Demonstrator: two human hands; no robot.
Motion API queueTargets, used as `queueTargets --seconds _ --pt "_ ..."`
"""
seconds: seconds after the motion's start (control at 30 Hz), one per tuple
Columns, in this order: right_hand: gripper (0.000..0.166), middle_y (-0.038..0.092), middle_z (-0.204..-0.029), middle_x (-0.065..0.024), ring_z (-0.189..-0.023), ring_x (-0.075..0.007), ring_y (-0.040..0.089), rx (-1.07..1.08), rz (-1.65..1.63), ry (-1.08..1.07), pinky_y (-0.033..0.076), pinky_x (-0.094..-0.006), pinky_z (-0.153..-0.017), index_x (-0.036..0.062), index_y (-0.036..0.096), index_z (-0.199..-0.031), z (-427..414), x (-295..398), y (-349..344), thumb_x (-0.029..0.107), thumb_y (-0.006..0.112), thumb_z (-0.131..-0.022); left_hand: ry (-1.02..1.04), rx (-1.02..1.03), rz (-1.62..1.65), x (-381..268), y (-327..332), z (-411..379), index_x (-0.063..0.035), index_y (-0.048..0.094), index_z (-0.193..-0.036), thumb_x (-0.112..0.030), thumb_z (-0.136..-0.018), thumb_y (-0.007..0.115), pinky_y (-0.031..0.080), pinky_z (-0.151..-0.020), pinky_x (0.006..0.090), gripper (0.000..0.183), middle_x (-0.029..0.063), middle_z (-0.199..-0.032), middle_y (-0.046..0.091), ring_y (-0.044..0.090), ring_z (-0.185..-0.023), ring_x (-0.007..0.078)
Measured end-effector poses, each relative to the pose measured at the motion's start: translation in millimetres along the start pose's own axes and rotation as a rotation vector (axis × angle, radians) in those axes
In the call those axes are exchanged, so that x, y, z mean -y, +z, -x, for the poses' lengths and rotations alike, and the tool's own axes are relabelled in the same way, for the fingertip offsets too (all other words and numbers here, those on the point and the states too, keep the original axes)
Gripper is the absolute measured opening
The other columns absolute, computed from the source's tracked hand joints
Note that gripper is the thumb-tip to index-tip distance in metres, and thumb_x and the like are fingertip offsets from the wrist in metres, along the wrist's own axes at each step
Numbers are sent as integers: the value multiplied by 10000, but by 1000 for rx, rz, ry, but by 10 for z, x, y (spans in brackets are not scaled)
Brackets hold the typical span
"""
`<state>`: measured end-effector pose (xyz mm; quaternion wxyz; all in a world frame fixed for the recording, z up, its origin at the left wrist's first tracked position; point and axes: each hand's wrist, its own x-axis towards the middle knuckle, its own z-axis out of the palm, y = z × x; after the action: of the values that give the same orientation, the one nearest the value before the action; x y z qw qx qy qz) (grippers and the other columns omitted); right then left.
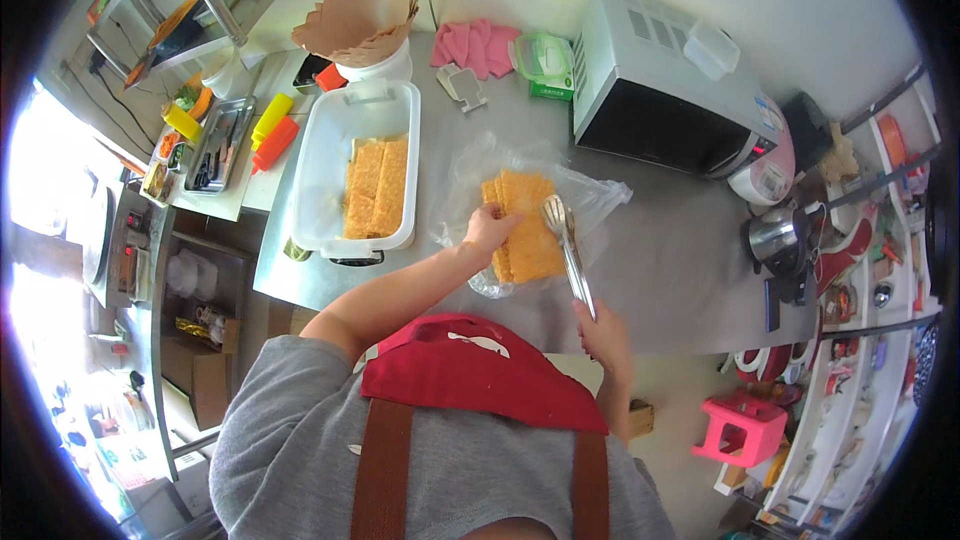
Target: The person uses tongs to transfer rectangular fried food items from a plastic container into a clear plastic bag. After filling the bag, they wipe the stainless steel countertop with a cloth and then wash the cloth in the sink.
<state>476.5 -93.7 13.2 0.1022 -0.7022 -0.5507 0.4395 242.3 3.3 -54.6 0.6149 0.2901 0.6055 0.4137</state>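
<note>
A pile of flat golden fried sheets (534, 247) lies on a clear plastic bag (596, 199) in the middle of the steel table. My left hand (489, 229) grips the pile's left edge, thumb on top; its other fingertips are partly hidden. In my right hand (602, 334) is a pair of metal tongs (574, 262), held by the handle end. Their heads rest against the pile's right side. To the left stands a translucent plastic bin (304, 195), with more golden sheets (375, 187) stacked in two rows inside.
A microwave oven (667, 90) stands at the back right, near a green-lidded container (544, 60) and a pink cloth (476, 45). Brown paper liners (360, 19) rise behind the bin. Squeeze bottles (276, 144) lie left. A steel pot (776, 236) sits at the right end.
</note>
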Motion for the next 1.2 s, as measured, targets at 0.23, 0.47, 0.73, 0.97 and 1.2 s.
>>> queueTargets --seconds 0.23,0.47,0.73,0.97,1.2 --pt "365 478 -549 -12 -405 -89 435 -45 -224 12 356 -253 -370 23 509 -854 95 72 12 385 485 -886 162 -78 -61 -15 56 55 22 342 -1250 -157 -785 596 472 -711 328 559 146 -1041 558 561 -867 195" --pt "324 462 -532 1 -393 -71 411 -75 -350 -170 331 -232 -361 39 508 -859 190 504 4 359 479 -899 261 207 216 -464 -417 628 -2 336 -1253 -91 -820 512 423 -818 298 476 98 -1070 530 503 -987 173" --pt "362 504 -529 -6 -441 -99 494 -10 -79 -337 392 -263 -441 44 559 -969 256 1202 263 389 512 -873 282 152 313 -580 -1067 880 -35 366 -1245 -126 -863 520 435 -853 301 422 67 -1142 505 500 -1040 147" --pt "360 458 -528 10 -418 -75 444 192 -298 -327 349 -236 -375 58 549 -939 220 1475 628 408 481 -893 364 -108 613 -737 -1566 954 -12 416 -1153 -152 -863 560 468 -812 334 353 83 -1081 547 537 -992 179" --pt "335 427 -573 31 -399 -35 369 566 -450 -224 305 -193 -348 62 521 -982 321 1540 1060 379 424 -931 358 -405 764 -805 -2049 810 -51 448 -1128 -137 -854 567 489 -779 354 311 78 -1028 560 559 -928 189"
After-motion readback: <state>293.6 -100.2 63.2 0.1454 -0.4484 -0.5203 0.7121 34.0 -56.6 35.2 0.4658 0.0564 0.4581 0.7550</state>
